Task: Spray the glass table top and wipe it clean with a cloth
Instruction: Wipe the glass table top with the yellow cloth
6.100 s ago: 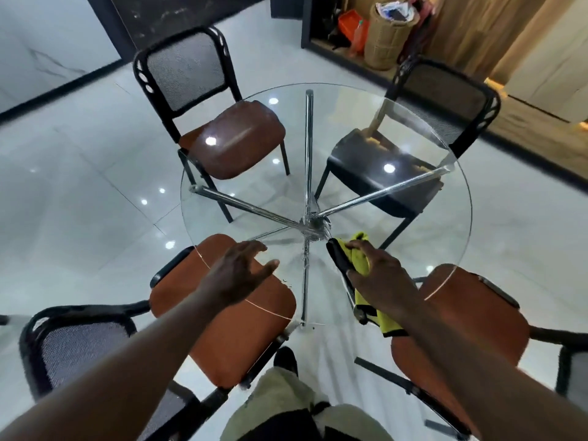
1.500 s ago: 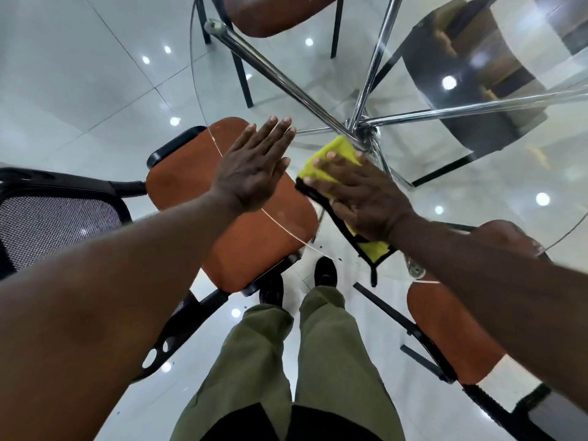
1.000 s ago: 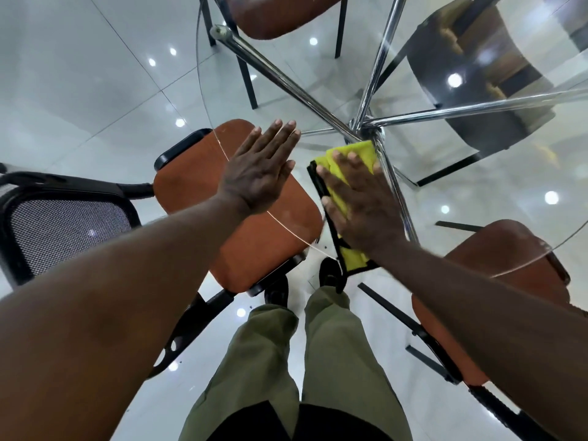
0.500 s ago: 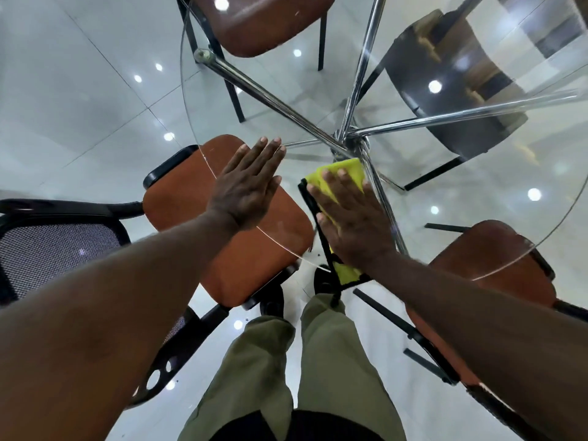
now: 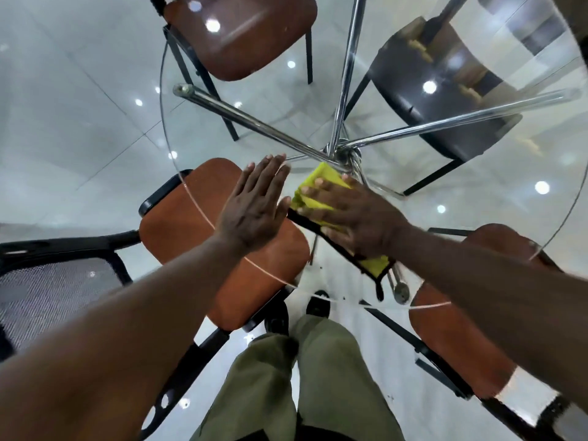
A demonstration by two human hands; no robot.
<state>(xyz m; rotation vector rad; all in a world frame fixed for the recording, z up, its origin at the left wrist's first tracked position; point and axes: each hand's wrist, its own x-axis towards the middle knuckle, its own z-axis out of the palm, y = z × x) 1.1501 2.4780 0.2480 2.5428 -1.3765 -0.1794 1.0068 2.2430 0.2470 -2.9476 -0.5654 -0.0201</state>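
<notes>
Round clear glass table top (image 5: 461, 202): fills the middle and right of my view, its near rim curving just ahead of the person's legs. I log what lies on and under it.

Folded yellow cloth with black edging (image 5: 321, 179): flat on the glass near the middle, just near of the chrome hub, one black-edged end trailing towards the near rim.

Right hand (image 5: 356, 218): palm down on the cloth, fingers straight and spread, pressing it to the glass, none curled round it.

Left hand (image 5: 254, 211): just left of the cloth, flat over the glass by the near-left rim, fingers straight and together, holding nothing.

Chrome tube legs (image 5: 254, 125): meet at a hub under the glass, far of the cloth.

Orange padded chair seat (image 5: 178, 224): under the near-left rim, below the left hand.

Second orange seat (image 5: 451, 338): near right.

Brown seat (image 5: 241, 36): far left.

Black seat (image 5: 423, 100): far right.

Olive trousers (image 5: 318, 377) and black shoe (image 5: 316, 302): near, below the rim.

Glossy white tiled floor (image 5: 79, 106): all round.
</notes>
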